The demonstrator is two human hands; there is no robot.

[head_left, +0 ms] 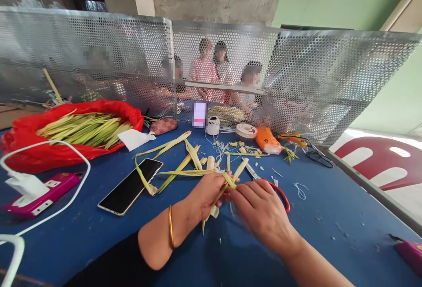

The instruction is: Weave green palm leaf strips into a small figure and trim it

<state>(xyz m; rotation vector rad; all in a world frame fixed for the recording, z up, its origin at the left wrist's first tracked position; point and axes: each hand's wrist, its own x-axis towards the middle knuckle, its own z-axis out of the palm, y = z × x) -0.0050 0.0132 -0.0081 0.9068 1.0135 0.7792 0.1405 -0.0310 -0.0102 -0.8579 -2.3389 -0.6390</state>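
No words, brands or numbers can be read. What marks show are too small, turned or blurred: 1 small dark mark on the orange packet (268, 141), a dark red patch on the tape roll (246, 127), and 1 faint gold mark on the left power strip (63, 187). The upright phone (199, 113) has a blurred screen with a red band. The red panel (361, 150) bears white shapes, no legible letters.

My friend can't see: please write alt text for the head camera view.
A person's left hand and right hand hold pale leaf strips over a blue table. Red-handled scissors lie by the right hand; leftward are a dark phone and a red bag of leaves.
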